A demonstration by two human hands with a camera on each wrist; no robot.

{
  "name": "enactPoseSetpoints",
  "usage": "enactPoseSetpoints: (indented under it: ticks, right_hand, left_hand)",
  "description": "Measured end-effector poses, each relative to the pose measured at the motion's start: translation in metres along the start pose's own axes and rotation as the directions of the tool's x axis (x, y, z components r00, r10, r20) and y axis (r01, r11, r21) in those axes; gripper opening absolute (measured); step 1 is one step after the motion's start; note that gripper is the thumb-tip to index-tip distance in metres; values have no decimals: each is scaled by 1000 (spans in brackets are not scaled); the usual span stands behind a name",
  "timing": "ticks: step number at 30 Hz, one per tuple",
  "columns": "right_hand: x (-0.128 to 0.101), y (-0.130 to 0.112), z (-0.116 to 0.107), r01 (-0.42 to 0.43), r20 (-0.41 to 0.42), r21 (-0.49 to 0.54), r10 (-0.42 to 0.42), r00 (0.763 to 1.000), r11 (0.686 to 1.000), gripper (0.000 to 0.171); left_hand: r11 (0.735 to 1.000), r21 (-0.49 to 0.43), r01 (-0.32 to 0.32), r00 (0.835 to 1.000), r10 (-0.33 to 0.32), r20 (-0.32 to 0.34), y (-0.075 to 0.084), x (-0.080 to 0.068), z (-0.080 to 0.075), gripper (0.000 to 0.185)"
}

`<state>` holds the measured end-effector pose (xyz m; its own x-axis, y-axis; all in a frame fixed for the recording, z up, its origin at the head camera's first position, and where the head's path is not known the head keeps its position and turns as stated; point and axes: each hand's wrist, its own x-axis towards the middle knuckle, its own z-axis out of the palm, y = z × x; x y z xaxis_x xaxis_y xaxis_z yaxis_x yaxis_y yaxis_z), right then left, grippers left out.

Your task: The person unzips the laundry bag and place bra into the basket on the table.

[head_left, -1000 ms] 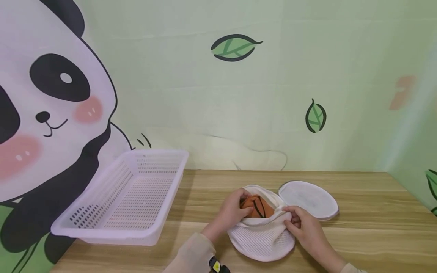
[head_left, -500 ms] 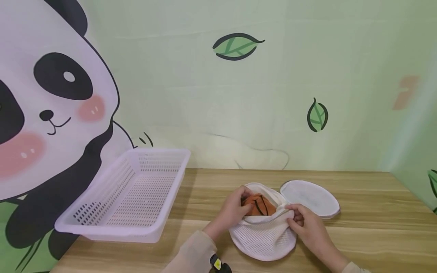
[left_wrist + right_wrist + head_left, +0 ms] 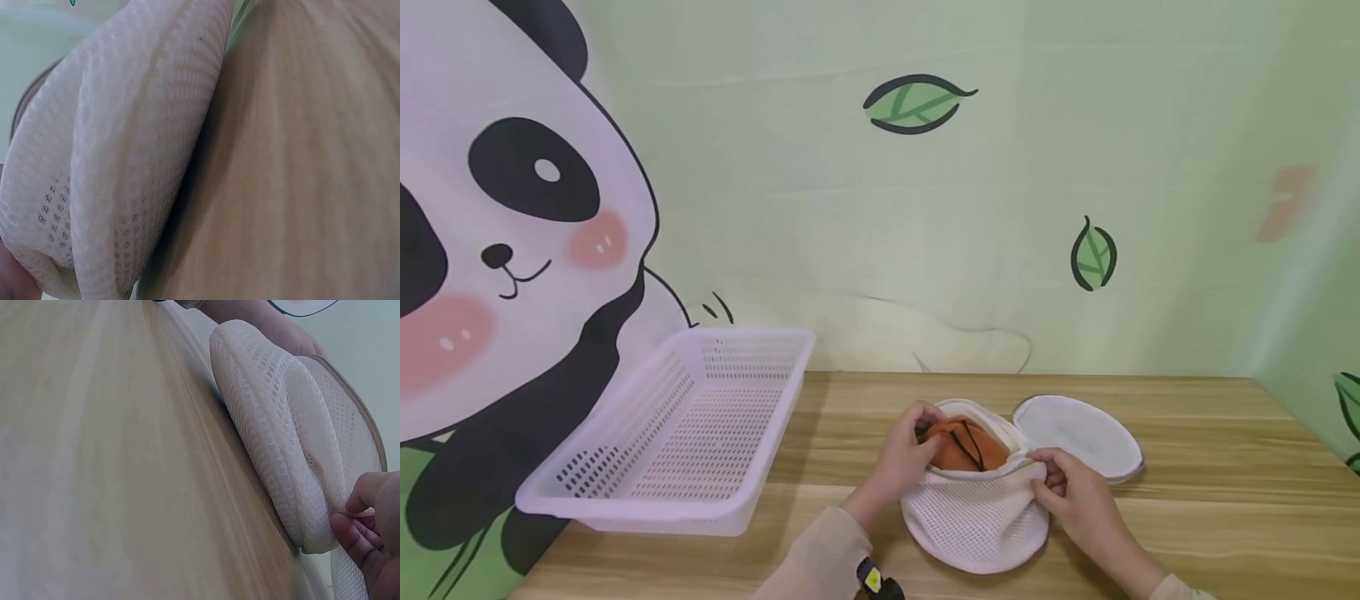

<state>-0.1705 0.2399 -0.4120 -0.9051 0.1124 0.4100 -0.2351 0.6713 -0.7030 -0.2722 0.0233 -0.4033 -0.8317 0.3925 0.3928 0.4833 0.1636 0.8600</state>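
Note:
A round white mesh laundry bag (image 3: 970, 521) lies on the table in the head view, its zipped mouth spread apart. Inside that mouth sits a folded orange cloth item (image 3: 970, 450) with thin black cords; its exact kind is not clear. My left hand (image 3: 906, 454) grips the orange cloth at the left of the mouth, fingertips partly hidden. With thumb and fingers, my right hand (image 3: 1075, 496) pinches the bag's edge on the right, also seen in the right wrist view. In the left wrist view, the mesh side of the bag (image 3: 144, 125) covers most of the hand.
A white perforated plastic basket (image 3: 715, 442) stands left of the bag on the wooden table (image 3: 1225, 467). Behind the bag to the right lies a round white mesh flap (image 3: 1078, 437). A printed wall (image 3: 1000, 208) rises behind the table.
My left hand has shifted slightly left and up, and the orange cloth has come up with it, showing more at the mouth. The right hand keeps its pinch on the bag's edge.

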Motion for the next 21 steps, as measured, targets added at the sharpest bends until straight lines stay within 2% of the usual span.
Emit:
enactPoseSetpoints:
  ticks: [6, 13, 21]
  right_hand:
    - [0, 0, -1, -6, -4, -2, 6, 1000, 1000, 26]
    - [-1, 1, 1, 0, -15, 2, 0, 1000, 1000, 27]
    - [1, 2, 0, 2, -21, -2, -2, 1000, 1000, 27]
  left_hand:
    - [1000, -26, -6, 998, 4, -60, -1, 1, 0, 18]
    - [995, -90, 43, 989, -55, -136, -2, 3, -1, 20]
    - [988, -150, 42, 976, -73, -206, 3, 4, -2, 21]
